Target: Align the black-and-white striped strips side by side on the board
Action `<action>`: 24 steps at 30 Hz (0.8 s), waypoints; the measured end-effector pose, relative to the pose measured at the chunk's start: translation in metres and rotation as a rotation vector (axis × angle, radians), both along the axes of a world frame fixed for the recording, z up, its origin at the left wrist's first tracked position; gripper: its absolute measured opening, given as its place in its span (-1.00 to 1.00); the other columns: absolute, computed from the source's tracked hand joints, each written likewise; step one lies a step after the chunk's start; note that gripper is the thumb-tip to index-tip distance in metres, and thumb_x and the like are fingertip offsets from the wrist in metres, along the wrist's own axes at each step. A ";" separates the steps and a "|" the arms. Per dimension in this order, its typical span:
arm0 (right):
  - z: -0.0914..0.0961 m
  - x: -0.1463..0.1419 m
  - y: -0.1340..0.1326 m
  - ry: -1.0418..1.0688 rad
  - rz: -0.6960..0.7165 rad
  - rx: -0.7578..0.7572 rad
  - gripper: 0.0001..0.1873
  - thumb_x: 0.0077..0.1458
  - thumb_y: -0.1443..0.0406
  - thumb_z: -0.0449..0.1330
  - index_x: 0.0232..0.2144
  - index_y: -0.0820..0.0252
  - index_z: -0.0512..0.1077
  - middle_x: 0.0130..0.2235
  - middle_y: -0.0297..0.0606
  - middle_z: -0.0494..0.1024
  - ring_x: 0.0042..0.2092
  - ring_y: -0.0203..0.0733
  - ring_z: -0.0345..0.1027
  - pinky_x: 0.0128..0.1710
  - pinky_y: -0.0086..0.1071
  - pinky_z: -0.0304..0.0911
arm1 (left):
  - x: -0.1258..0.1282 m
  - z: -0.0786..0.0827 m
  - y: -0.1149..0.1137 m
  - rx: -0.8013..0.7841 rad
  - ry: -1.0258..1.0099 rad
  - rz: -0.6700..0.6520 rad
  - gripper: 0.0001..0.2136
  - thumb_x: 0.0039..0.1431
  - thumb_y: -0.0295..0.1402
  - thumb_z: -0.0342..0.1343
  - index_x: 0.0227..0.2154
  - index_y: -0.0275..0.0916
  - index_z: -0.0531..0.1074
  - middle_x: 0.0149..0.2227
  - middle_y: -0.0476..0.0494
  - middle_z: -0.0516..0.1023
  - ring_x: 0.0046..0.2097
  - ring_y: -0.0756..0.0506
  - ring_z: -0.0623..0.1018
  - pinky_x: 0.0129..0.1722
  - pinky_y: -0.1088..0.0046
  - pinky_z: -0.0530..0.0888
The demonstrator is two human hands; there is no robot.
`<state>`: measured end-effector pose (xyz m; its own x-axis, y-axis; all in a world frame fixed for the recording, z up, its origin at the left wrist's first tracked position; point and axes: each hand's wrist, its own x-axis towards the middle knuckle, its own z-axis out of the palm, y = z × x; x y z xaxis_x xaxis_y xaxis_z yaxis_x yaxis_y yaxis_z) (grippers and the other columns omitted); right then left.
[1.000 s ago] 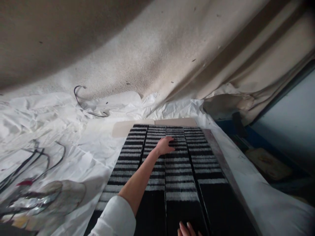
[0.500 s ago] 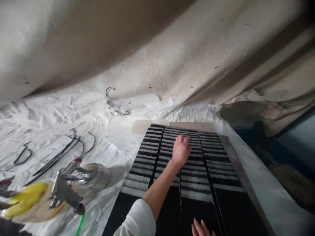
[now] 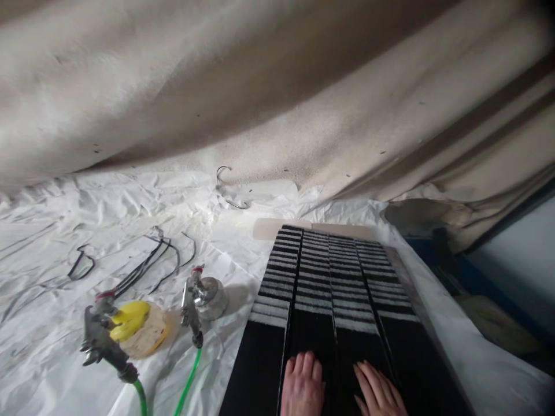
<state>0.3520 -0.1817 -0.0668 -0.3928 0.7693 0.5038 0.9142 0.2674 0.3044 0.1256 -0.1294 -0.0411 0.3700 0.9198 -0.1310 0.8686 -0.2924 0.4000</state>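
Note:
Four long black strips lie side by side as a panel [image 3: 264,352], with rough grey-white bands across their far part and plain black nearer me. On the plain black part is my left hand [image 3: 302,386], its fingers curled under; whatever they may hold is hidden. My right hand [image 3: 378,390] rests a little to the right, its fingers stretched out over the black surface and cut off by the lower frame edge. Thin dark gaps run lengthwise between the strips.
Left of the panel stand a spray gun [image 3: 191,306] with a metal cup and another spray gun [image 3: 104,335] by a yellow-topped container [image 3: 145,332]. Green hoses [image 3: 188,384] lead from them. Dark cords [image 3: 145,266] lie on white sheeting [image 3: 108,214]. A beige drape [image 3: 260,115] hangs behind.
My left hand has come back from the banded far area to the near black part. More of my right hand shows. The view has shifted, bringing both spray guns fully into sight.

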 end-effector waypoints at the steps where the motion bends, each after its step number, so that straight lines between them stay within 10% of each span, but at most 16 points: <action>1: 0.004 -0.004 -0.003 -0.005 -0.025 -0.013 -0.55 0.22 0.11 -0.04 -0.02 0.21 0.46 -0.01 -0.21 0.58 -0.03 -0.18 0.45 -0.02 -0.32 0.24 | 0.000 0.003 0.000 0.016 -0.001 0.000 -0.68 0.16 -0.24 0.19 -0.02 -0.12 0.43 0.09 -0.10 0.49 0.09 -0.26 0.45 0.12 0.02 0.42; 24: -0.011 -0.007 -0.019 0.099 -0.076 -0.048 -0.53 0.15 0.23 0.09 0.11 0.18 0.36 0.14 -0.11 0.44 0.13 -0.02 0.32 0.04 -0.15 0.28 | -0.025 0.052 -0.032 -0.036 -0.190 0.014 -0.54 0.11 -0.32 0.16 0.11 -0.04 0.32 0.18 -0.08 0.36 0.22 -0.23 0.30 0.27 0.14 0.27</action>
